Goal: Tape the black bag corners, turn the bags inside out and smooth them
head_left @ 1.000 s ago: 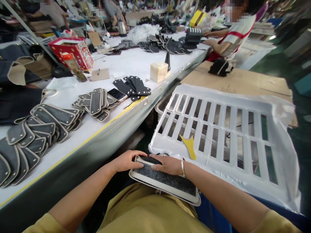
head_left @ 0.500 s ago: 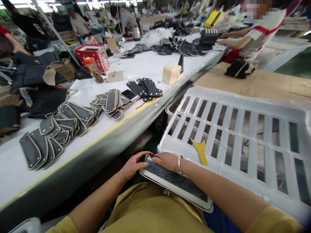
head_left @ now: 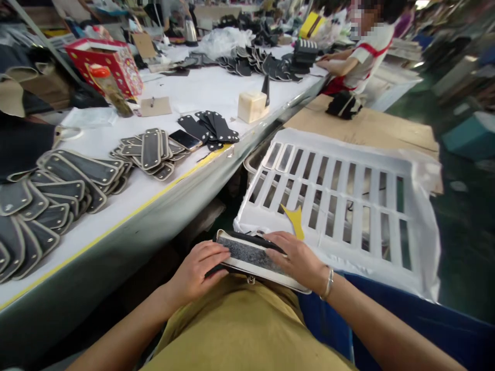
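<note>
In my lap lies a handbag, its long grey felt-like panel facing up, with white edging, black sides and a small metal fitting at the near edge. My left hand clasps its left end, fingers on top and thumb at the near side. Over the far edge and right part curls my right hand, fingertips on the grey panel and a bracelet at the wrist. Just beyond the bag, a yellow forked piece rests on a white slotted rack with two light strips at its far left corner.
Left, a long white table carries overlapping dark edged straps, black pieces, a phone, a whitish block and a red box. Cardboard lies behind the rack. Another person works at the far right.
My right hand has drawn back from the bag's left end towards its right part. My left hand has moved round that end, thumb now underneath. The view has swung right.
</note>
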### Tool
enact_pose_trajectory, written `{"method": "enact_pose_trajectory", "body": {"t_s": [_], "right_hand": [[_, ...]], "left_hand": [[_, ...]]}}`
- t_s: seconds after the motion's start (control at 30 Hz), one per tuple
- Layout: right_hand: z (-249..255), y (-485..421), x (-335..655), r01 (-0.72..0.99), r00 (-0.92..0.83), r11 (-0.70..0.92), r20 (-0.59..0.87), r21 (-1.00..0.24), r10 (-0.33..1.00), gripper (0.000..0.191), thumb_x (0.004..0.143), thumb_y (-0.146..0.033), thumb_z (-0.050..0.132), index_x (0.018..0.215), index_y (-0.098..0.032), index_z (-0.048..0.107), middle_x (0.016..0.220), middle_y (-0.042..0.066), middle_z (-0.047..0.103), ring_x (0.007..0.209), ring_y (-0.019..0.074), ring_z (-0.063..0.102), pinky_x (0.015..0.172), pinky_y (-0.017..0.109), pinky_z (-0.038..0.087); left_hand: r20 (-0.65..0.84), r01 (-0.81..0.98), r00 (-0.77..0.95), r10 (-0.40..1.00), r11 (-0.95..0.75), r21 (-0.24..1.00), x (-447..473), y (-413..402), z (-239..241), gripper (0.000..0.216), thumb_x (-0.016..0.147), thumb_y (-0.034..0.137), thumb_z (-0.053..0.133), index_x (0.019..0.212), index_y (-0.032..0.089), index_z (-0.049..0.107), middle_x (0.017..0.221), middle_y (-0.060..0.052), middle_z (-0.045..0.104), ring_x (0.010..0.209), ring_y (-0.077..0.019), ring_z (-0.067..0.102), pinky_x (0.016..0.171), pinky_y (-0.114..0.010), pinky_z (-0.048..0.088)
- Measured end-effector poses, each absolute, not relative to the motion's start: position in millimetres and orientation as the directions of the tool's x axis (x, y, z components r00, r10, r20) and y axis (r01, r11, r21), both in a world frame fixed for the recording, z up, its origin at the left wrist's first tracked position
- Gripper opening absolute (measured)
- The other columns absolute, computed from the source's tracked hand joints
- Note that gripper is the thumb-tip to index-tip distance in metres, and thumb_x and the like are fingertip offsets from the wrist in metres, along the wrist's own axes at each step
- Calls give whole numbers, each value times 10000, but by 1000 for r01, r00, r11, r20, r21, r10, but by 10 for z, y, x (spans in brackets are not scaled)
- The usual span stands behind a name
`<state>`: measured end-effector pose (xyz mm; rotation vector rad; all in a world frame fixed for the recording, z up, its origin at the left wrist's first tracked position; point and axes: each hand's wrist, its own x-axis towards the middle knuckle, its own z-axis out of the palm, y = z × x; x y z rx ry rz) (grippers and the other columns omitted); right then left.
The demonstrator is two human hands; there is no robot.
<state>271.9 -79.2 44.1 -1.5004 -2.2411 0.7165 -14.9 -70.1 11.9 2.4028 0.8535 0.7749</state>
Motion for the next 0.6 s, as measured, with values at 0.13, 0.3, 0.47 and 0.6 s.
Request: {"method": "enact_pose_trajectory", "body": {"t_s": [0.13,0.3,0.47,0.6], "right_hand": [[512,-1446,2882,816,-263,277,102,-508,960,220,830,-317,564,993,-180,620,909,74,630,842,185,586,762,333,501],[318,-1908,2961,894,-172,253,237,-370,956,143,806,-237,604,943,-200,624,968,57,633,934,208,572,971,488,370],[184,-1999,3004,896,-35,200,386,-397,922,80,804,-170,593,870,-194,633,1044,63,621,1072,215,518,1004,471,362],[131,-2003,3052,874,-6,197,396,-445,918,83,808,-163,582,796,-206,652,1039,55,623,1079,214,515,993,462,381]], "left_hand": [[372,326,775,510,-828,456,269,-779,142,268,863,206,531,1129,187,563,1092,-70,630,1013,-189,551,924,-392,414],[287,251,878,383,-879,405,766,-860,165,225,892,207,476,1094,175,569,1044,-55,630,927,-180,535,802,-343,431],[189,291,905,381,-879,378,1019,-909,186,179,902,223,457,990,179,606,940,-44,620,842,-179,505,745,-333,411],[169,312,901,400,-867,389,1075,-916,192,174,906,232,455,923,188,623,938,-30,618,831,-174,486,741,-327,393]]}}
